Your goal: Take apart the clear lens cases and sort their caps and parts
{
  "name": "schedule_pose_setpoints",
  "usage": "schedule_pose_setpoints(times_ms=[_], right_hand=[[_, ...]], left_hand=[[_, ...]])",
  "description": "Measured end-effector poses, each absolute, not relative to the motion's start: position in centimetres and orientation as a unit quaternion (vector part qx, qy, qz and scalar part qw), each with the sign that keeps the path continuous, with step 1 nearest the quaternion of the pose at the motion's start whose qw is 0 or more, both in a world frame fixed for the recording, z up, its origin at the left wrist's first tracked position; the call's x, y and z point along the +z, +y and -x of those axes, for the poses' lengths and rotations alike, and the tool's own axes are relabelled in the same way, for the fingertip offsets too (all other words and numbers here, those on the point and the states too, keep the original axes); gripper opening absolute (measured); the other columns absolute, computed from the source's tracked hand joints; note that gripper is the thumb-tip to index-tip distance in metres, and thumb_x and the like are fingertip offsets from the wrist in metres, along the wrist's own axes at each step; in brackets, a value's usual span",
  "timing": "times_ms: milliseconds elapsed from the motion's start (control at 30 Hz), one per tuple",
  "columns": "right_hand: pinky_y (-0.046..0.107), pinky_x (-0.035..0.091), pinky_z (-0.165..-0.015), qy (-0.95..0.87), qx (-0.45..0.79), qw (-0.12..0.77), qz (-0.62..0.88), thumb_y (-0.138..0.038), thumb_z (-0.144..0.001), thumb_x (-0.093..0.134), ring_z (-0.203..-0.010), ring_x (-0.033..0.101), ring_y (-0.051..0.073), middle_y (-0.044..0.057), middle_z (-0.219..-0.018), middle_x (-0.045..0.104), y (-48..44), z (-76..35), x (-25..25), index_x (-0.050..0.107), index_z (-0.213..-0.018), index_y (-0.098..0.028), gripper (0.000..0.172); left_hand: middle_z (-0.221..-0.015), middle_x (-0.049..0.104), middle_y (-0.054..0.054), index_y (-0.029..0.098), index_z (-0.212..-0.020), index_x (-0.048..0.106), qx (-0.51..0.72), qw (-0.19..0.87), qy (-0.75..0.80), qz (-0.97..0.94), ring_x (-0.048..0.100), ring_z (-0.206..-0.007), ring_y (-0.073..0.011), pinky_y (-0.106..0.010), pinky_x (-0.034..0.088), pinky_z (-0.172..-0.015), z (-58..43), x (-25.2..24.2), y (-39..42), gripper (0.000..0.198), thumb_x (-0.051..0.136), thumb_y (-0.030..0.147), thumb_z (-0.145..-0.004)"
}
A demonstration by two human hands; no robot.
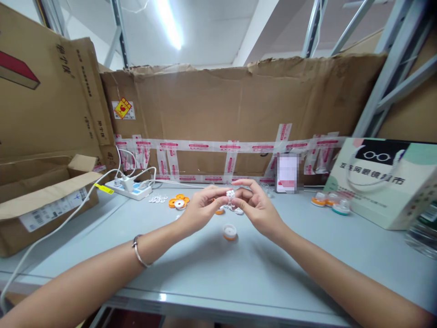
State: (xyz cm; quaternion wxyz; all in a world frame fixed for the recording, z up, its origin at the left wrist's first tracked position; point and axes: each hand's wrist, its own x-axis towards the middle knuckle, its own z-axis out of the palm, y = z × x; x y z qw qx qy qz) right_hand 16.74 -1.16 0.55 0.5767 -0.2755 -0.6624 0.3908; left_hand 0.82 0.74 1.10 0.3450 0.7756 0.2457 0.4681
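— Where is it?
— The small white part is above the table. I have the left hand and right hand pinched on it by the fingertips.
— Risk?
— It's a thin pinch. I judge it could slip and drop beside the orange cap.

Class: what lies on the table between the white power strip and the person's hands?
In the head view: small white pieces and a cluster of orange-and-white rings.
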Motion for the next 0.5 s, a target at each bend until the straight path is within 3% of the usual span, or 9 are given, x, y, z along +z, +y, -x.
schedule_pose_setpoints(times_ms=[100,233,367,500], right_hand=[[0.024,0.047,-0.054,-0.642,0.422,0.584,0.261,-0.029,-0.068,0.066,-0.055,0.058,0.011,-0.006,-0.06,0.06,-1.1,-16.6,1.2,0.045,-0.082,-0.023,0.026],[0.025,0.049,-0.057,-0.631,0.415,0.581,0.302,-0.03,-0.066,0.068,-0.059,0.061,0.012,-0.003,-0.061,0.064,-1.0,-16.5,1.0,0.053,-0.068,-0.019,0.018],[0.027,0.052,-0.064,-0.627,0.403,0.575,0.336,-0.031,-0.068,0.066,-0.064,0.064,0.014,0.0,-0.066,0.068,-1.4,-16.3,0.1,0.065,-0.073,-0.018,0.014],[0.031,0.053,-0.072,-0.639,0.431,0.547,0.328,-0.036,-0.072,0.062,-0.072,0.065,0.016,0.003,-0.077,0.07,-1.9,-16.5,-0.2,0.069,-0.084,-0.02,0.022]], left_hand=[[-0.084,0.053,-0.004,0.018,-0.092,0.066,0.479,0.401,0.24,-0.743,0.054,-0.073,-0.012,-0.022,0.047,-0.06,-1.2,1.6,0.6,0.023,0.056,0.031,-0.077],[-0.087,0.055,-0.005,0.015,-0.086,0.065,0.511,0.384,0.222,-0.736,0.056,-0.077,-0.0132,-0.022,0.05,-0.061,-1.1,1.6,0.3,0.018,0.059,0.028,-0.074],[-0.086,0.061,-0.006,0.015,-0.088,0.062,0.539,0.206,0.205,-0.791,0.058,-0.076,-0.0131,-0.023,0.051,-0.063,-0.6,1.0,0.0,0.015,0.057,0.022,-0.077],[-0.084,0.064,-0.006,0.016,-0.093,0.059,0.529,-0.02,0.158,-0.834,0.059,-0.076,-0.0118,-0.024,0.051,-0.068,-0.1,0.2,0.4,0.015,0.053,0.018,-0.08]])
